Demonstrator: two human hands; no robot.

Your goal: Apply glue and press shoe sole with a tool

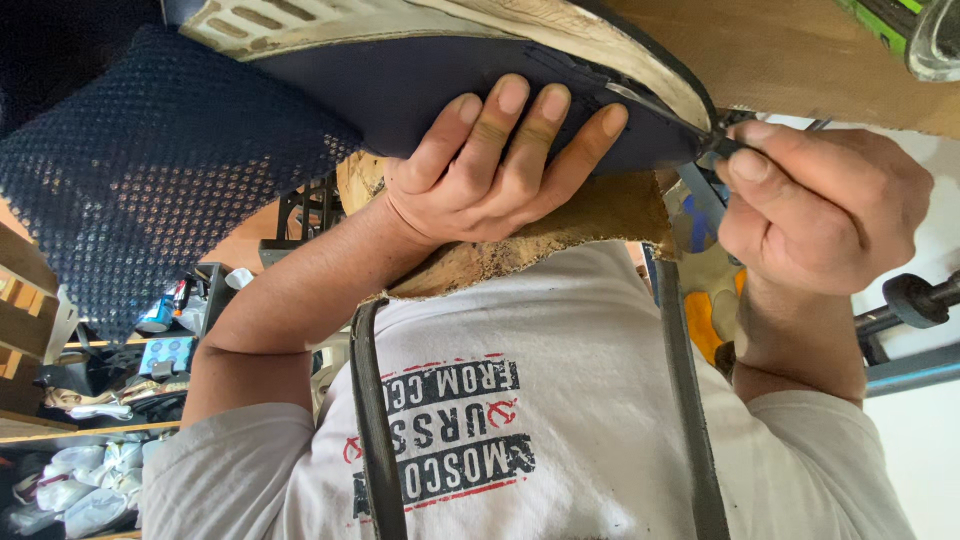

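Below the navy shoe (420, 90), which spans the top of the view with its worn pale sole (400, 18) turned upward, the person's white printed shirt (560, 420) fills the lower half, crossed by two dark apron straps (685, 400). Left of the shoe hangs a large piece of navy mesh fabric (150, 170), touching or just behind its heel end, so that side is closed in. Behind the shoe's toe end, a brown board (800, 60) covers the upper right corner. Directly under the shoe, the ragged top edge of a brown leather apron (600, 215) sits against the chest.

Far below and left of the shoe, cluttered wooden shelves (90, 400) hold small items too blurred to identify.

The left hand (480, 170) is clamped on the shoe's navy side, four fingers spread flat across it. The right hand (820, 210), apart from the left, is pinched shut on a thin dark tool (715, 142) whose tip meets the seam between sole and upper at the toe. Below and right of the shoe, a dark knobbed handle (915, 300) juts in against a pale wall, where some open room remains.
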